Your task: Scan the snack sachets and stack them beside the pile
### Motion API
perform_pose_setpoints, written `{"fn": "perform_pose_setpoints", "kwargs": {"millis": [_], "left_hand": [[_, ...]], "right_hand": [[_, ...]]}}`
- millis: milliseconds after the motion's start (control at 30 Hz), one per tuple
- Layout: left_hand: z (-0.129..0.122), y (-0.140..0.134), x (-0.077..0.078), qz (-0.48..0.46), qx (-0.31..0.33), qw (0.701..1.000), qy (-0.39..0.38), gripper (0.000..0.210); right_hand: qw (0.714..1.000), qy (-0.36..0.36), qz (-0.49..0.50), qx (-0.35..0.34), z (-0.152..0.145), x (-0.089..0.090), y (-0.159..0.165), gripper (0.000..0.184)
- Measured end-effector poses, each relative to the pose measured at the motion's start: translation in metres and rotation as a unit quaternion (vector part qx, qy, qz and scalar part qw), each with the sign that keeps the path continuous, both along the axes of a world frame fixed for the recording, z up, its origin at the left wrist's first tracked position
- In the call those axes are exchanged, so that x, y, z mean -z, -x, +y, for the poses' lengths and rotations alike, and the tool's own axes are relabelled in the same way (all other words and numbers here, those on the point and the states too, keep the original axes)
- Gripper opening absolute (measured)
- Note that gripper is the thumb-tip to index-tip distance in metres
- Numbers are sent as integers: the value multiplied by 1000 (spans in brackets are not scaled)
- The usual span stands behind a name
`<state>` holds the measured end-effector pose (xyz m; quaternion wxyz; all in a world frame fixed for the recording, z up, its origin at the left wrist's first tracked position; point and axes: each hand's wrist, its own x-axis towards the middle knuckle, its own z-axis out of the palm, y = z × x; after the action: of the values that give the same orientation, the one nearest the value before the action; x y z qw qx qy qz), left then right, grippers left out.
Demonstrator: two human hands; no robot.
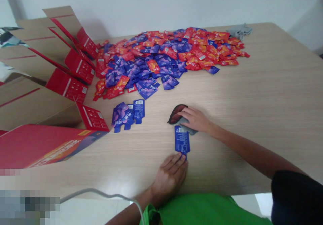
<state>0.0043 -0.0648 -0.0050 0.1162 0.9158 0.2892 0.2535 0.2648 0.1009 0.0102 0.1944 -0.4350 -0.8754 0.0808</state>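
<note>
A flat blue pouch (182, 139) lies on the table, its barcode and small print facing up and its narrow tab toward me. My left hand (173, 172) rests flat with fingers stretched out, the fingertips pressing on that tab. Just beyond the pouch's far end, my right hand (195, 119) is closed on a grey cloth (188, 128). Beside these fingers, and touching them, is an oval thing with a black rim and a dark red face (176, 114); I cannot make out its kind. Several blue pouches (123, 115) lie overlapping to the left.
A large heap of red and blue packets (161, 55) spreads along the back of the table. Open red cardboard boxes (58, 140) stand in a row at the left. Another grey cloth (239, 31) lies at the back right. A grey cable (101, 194) crosses the near edge.
</note>
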Motion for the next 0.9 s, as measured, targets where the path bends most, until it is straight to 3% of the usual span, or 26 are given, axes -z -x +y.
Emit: {"fn": "perform_pose_setpoints", "kwargs": {"millis": [100,200,300,400,467,567,667,733,833,900], "left_hand": [[0,0,-1,-1,-2,1000,-2,28],[0,0,-1,0,-1,1000,1,28],[-1,0,1,2,-3,999,32,20],[-2,1,3,7,3,999,54,19],[-1,2,2,11,11,999,38,25],[-1,2,2,7,7,1000,18,29],[-1,1,2,4,-2,1000,16,26],[-1,1,2,3,-3,1000,13,27],[0,2,1,5,7,1000,12,29],[1,2,0,6,12,1000,16,29]], "right_hand": [[997,-41,33,51,7,-23,-5,47],[995,-50,86,11,-31,-36,5,46],[993,4,50,-106,-82,-26,22,45],[991,34,24,-130,-102,-3,30,43],[993,41,26,-105,-91,9,27,43],[998,40,14,-49,-48,14,17,44],[1000,16,-16,3,-4,3,5,46],[999,-14,-8,36,11,-11,0,46],[995,-52,52,62,-6,-29,3,46],[996,-39,73,17,-38,-32,10,45]]}}
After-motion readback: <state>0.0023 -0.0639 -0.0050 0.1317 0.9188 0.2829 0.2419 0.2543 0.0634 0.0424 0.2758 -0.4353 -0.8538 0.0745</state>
